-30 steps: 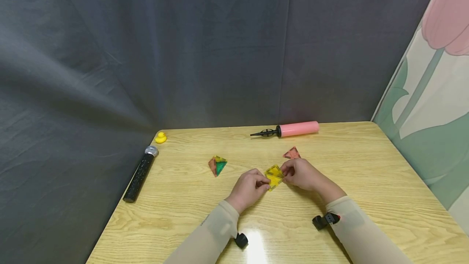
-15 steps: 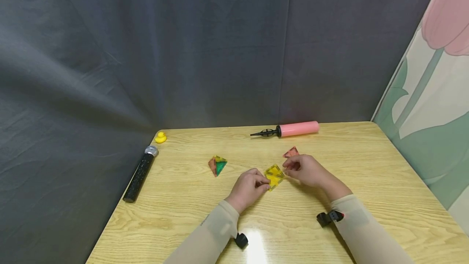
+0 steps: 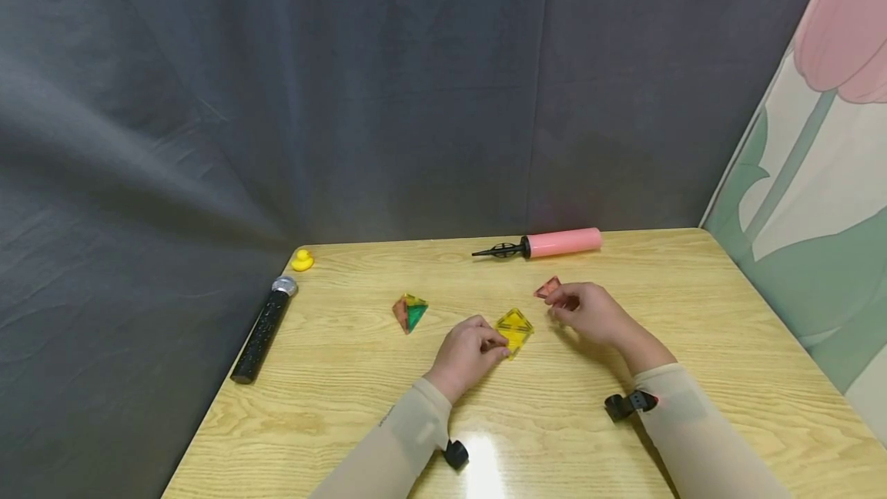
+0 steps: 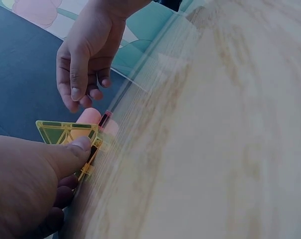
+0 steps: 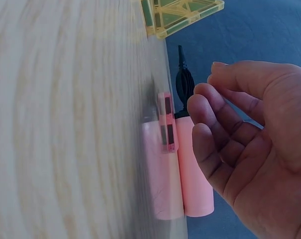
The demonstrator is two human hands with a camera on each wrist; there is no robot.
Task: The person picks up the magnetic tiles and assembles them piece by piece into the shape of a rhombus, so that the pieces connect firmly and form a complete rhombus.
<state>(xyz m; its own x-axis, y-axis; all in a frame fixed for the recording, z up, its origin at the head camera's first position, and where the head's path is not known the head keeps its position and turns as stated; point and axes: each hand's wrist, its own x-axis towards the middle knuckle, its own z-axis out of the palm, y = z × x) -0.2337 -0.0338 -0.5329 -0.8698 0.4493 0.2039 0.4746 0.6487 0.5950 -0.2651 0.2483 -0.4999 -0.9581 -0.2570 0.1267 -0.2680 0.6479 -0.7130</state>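
My left hand (image 3: 466, 358) pinches the near edge of the yellow translucent triangle magnetic tiles (image 3: 514, 322), thumb on top in the left wrist view. Two yellow triangles meet along an edge; one leans up from the table, as the right wrist view shows of the yellow tile (image 5: 188, 15). To the right, my right hand (image 3: 594, 318) hovers with loosely curled fingers and nothing between them. Just beyond its fingertips a pinkish-red triangle magnetic tile (image 3: 546, 287) lies on the table, partly covered by the hand in the head view.
A joined group of orange, yellow and green tiles (image 3: 410, 313) lies left of the hands. Behind is a pink balloon pump (image 3: 564, 243) with a black nozzle. A black microphone (image 3: 262, 333) and a yellow rubber duck (image 3: 302, 260) sit along the table's left edge.
My right hand has let go of the yellow tiles and moved away, right and back toward the pinkish-red tile. The left hand has kept its pinch in nearly the same place.
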